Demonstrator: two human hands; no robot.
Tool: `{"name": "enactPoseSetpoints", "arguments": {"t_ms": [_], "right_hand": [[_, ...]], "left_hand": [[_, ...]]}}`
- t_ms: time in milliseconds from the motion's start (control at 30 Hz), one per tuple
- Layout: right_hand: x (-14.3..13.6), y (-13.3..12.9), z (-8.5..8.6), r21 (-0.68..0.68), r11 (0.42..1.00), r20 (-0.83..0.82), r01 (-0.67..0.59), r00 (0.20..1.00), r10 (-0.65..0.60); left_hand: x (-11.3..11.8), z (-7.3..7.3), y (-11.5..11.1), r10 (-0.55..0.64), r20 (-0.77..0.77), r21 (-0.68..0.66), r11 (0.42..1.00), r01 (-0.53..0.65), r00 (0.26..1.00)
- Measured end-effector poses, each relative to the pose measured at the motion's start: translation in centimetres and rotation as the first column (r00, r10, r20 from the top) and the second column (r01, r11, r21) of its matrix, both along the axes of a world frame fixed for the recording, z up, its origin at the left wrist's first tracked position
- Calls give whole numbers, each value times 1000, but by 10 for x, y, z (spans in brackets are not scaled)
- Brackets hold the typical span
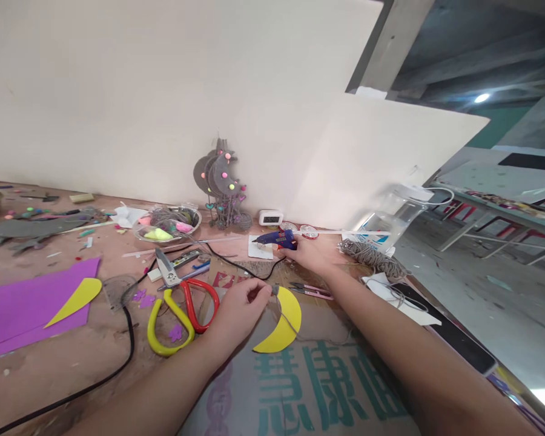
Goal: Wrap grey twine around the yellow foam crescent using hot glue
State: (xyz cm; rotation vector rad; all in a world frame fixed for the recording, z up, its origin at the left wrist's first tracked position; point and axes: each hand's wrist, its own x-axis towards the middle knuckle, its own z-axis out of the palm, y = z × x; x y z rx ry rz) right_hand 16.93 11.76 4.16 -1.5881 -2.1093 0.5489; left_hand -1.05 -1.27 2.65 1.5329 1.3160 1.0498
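Note:
My left hand [247, 306] pinches the grey tip of a yellow crescent [284, 330] just above the printed cardboard [240, 387]. Grey yarn [318, 340] trails from the crescent to the right. Farther back, my right hand [306, 251] has its fingers around a blue glue gun [277, 240], whose nozzle points left over a small white card [260, 249]. Small thread snips [311, 291] lie between my two arms. Large scissors with one red and one yellow handle [186, 312] rest left of my left hand.
Purple sheets [36, 303] with a yellow piece lie at left. A black cord [131, 339] crosses the table. Behind are a bowl [168, 223], a grey moon ornament [220, 178] and a small clock [270, 218]. At right are a yarn skein [372, 257], a clear jug [393, 212] and a phone [449, 333].

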Motion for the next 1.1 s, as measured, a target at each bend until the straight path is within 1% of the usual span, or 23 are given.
{"name": "enactPoseSetpoints", "arguments": {"t_ms": [100,233,300,367,467,567,667,800,867,967,1100], "right_hand": [[0,-2,3,15,1000,5,24,1000,-24],[1,-3,13,48,998,-12,51,999,-51],[5,-5,18,44,999,-61,15,998,-13],[12,-9,23,30,999,-156,-40,987,44],[25,-28,30,19,997,-289,-72,955,74],[40,-57,34,-7,998,-280,-67,958,63],[53,-87,27,-63,992,-302,-112,949,88],[65,-114,10,-126,983,-305,-135,948,91],[66,-121,4,-119,980,-283,-158,952,119],[62,-126,1,-122,972,-287,-200,945,158],[55,-128,3,-145,971,-296,-189,945,140]], "left_hand": [[0,1,0,1,-9,14,1000,-1,1000],[0,-1,1,-8,-7,35,999,8,1000],[0,-2,1,-8,1,39,999,8,1000],[-1,-2,1,-8,0,34,999,8,1000],[-1,-2,0,-14,-3,32,999,15,1000],[-1,-1,0,-2,-9,28,1000,2,1000],[-2,-1,1,16,-34,6,1000,-15,999],[-3,-1,1,20,-74,16,1000,-19,997],[-4,-2,2,28,-101,32,999,-25,995],[-4,-5,2,28,-134,43,999,-22,991],[-3,-6,3,20,-166,44,999,-13,986]]}}
